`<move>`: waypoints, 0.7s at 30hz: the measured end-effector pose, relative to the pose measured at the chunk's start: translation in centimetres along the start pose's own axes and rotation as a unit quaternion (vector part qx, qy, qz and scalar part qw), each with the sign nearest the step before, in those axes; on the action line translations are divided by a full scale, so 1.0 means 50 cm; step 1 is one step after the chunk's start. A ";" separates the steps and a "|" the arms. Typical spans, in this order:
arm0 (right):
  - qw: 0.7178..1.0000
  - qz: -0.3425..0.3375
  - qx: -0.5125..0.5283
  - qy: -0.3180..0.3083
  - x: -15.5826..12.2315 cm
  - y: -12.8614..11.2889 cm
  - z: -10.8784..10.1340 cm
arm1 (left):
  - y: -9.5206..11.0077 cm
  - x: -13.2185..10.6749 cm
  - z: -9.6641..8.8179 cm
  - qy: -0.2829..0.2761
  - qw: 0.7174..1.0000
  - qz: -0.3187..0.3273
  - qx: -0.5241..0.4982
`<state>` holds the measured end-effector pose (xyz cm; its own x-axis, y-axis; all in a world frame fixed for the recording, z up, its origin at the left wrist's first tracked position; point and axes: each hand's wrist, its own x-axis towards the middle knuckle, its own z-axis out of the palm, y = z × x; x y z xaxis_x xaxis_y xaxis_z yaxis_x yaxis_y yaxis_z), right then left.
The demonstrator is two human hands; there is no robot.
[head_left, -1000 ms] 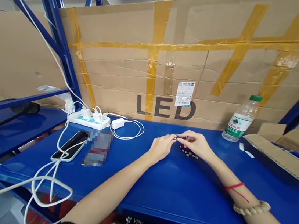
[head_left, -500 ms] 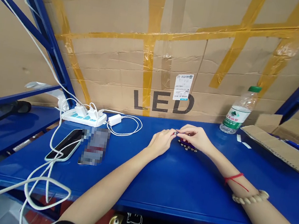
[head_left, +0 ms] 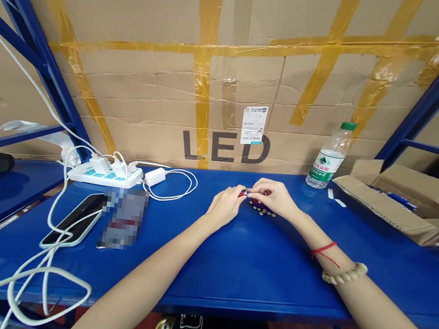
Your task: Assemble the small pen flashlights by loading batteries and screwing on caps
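My left hand (head_left: pixel 225 205) and my right hand (head_left: pixel 274 198) meet fingertip to fingertip just above the blue shelf surface. Pinched between them is a small red and dark piece (head_left: pixel 244 192) with a shiny spot; my fingers cover most of it, so its kind is unclear. Both hands are closed on it, the left from one side and the right from the other. Under my right hand lies a small pile of dark purple pieces with shiny metal ends (head_left: pixel 262 210), partly hidden by the fingers.
A water bottle (head_left: pixel 327 160) and an open cardboard box (head_left: pixel 384 209) holding blue pens (head_left: pixel 401 200) stand at the right. On the left are a white power strip (head_left: pixel 106 174), tangled cables, a phone (head_left: pixel 75 220) and a blurred item (head_left: pixel 124 220). A large cardboard carton (head_left: pixel 151 95) stands behind.
The whole view has shifted, so the shelf and its contents appear farther left. My hands stay together on the small piece, with only slight finger movement.
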<state>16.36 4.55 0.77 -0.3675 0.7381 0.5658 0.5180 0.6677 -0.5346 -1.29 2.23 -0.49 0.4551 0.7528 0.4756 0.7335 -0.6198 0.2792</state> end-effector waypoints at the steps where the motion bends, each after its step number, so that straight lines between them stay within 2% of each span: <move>1: 1.000 -0.002 -0.009 -0.002 0.000 0.001 -0.002 | 0.001 0.000 -0.001 0.001 1.000 0.001 -0.003; 5: 1.000 0.002 0.001 -0.011 0.000 0.003 -0.007 | -0.001 0.000 0.000 -0.007 1.000 0.016 0.010; 12: 0.994 0.020 0.096 -0.040 -0.002 0.002 -0.004 | -0.014 0.001 0.012 0.004 0.997 0.067 0.044; 21: 0.997 0.017 0.073 -0.021 -0.005 -0.005 0.006 | -0.017 -0.002 0.015 0.019 0.994 0.078 0.074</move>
<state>16.08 4.24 0.58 -0.3846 0.7619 0.5212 0.4134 0.6470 -0.6407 -1.61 2.85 -1.39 0.5526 0.6391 0.5350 0.7222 -0.6876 0.0754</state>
